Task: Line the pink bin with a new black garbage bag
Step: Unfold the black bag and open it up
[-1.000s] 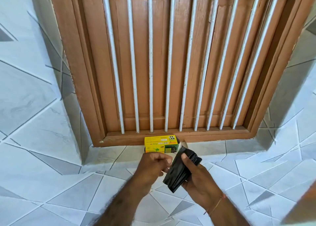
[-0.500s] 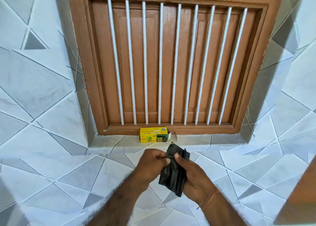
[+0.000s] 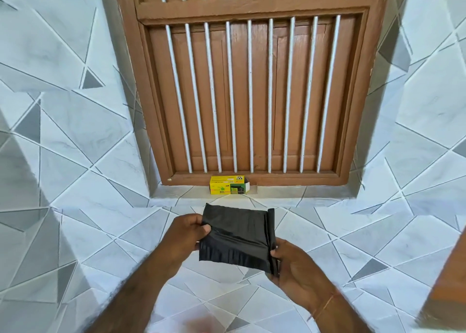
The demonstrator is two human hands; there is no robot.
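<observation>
Both of my hands are closed on the black garbage bag (image 3: 238,234), which I hold out in front of me between them. My left hand (image 3: 185,234) pinches the bag's left edge, the thumb lying on top of the plastic and the other fingers tucked behind it where I cannot see them. My right hand (image 3: 293,264) grips the bag's lower right corner, with the thumb pressed against the front near the fold. Stretched from one hand to the other, the bag is partly unfolded into a rough flat rectangle, tilted so its left side sits a little higher than its right. Its surface is matt black with a dull sheen, creased by straight fold lines running top to bottom, and one diagonal wrinkle runs across the middle. Along the edge beside my right hand the plastic is gathered into a thicker rolled strip. A thin thread band (image 3: 325,306) circles my right wrist. Beyond my hands, on the tiled sill (image 3: 282,194), lies a yellow box (image 3: 229,185) with green print and an open end flap, touching the base of the brown wooden window frame (image 3: 131,80). White bars (image 3: 249,95) stand upright across the closed wooden shutters. Grey and white patterned tiles (image 3: 75,131) cover the wall on either side of my hands and below them.
</observation>
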